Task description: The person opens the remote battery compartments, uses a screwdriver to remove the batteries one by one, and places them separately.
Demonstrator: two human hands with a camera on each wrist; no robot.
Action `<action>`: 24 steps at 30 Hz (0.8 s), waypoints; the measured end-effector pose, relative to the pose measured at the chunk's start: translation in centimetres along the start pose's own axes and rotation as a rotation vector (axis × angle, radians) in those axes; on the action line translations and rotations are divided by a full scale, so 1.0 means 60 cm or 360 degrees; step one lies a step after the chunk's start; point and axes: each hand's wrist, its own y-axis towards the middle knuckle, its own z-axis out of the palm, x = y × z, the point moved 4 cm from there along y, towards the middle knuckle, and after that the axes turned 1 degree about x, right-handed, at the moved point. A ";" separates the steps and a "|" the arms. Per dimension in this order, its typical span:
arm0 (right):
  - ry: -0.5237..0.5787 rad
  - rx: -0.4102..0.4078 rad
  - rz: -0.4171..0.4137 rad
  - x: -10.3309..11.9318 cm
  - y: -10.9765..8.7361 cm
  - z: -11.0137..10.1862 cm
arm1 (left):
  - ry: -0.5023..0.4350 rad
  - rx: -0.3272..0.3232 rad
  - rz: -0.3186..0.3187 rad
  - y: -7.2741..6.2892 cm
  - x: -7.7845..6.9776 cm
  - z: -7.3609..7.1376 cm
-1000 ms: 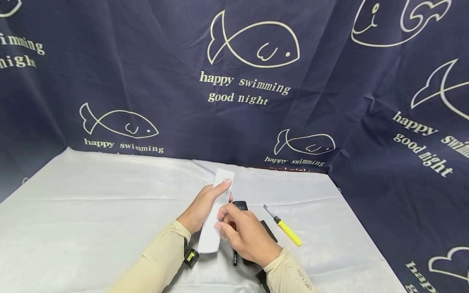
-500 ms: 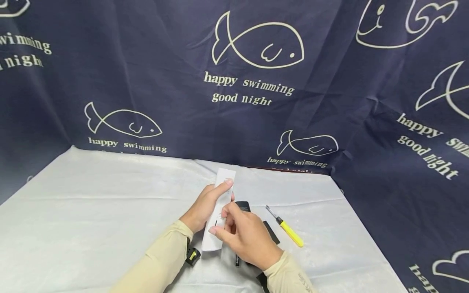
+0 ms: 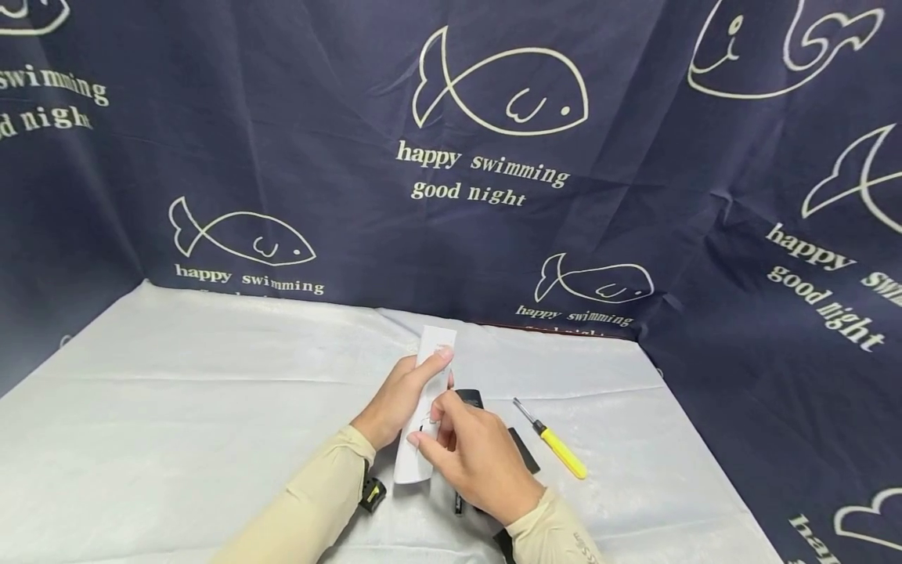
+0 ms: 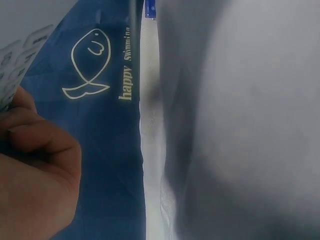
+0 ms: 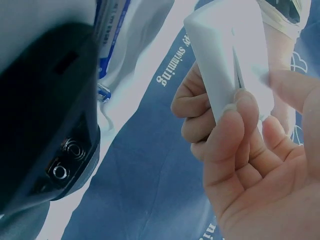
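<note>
A long white remote control (image 3: 416,458) is held above the table, its rows of buttons glimpsed at the edge of the left wrist view. My left hand (image 3: 395,399) grips its far part, thumb lying across the back. With my right hand (image 3: 479,454) I pinch nearer its middle: thumb on the back, curled fingertips at the side. Between that thumb and forefinger a small dark slot shows in the head view. The right wrist view has a dark slit along the white casing (image 5: 215,55), beside the fingertips. Whether a cover is loose cannot be told.
On the white cloth, a screwdriver (image 3: 557,446) with a yellow handle lies to the right. A black device (image 3: 468,397) and a flat black piece (image 3: 524,450) are partly hidden by my right hand. A blue battery (image 5: 104,93) shows in the right wrist view.
My right thumb has shifted left over the remote's back, away from the forefinger. A dark slot has come into view there, looking shorter now than half a second ago. The left grip stays.
</note>
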 end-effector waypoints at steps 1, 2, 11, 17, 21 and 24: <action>0.0016 -0.0008 -0.0004 0.000 0.000 0.000 | 0.0006 -0.0011 0.0001 0.000 0.000 -0.001; 0.0029 -0.0015 -0.0005 0.001 0.000 0.000 | 0.0008 -0.0020 0.0002 0.000 0.001 -0.003; -0.0213 -0.0101 -0.0033 0.003 -0.001 -0.008 | 0.0002 -0.0033 0.0018 0.006 0.004 -0.007; -0.0106 -0.0102 0.0034 0.003 0.000 -0.011 | -0.0015 -0.0054 0.0005 0.006 0.006 -0.011; -0.0037 -0.0145 0.0041 -0.001 0.002 -0.016 | -0.0017 -0.0059 0.0001 0.009 0.004 -0.015; -0.0025 -0.0167 0.0031 -0.005 0.006 -0.022 | -0.0014 -0.0094 0.0010 0.014 -0.002 -0.024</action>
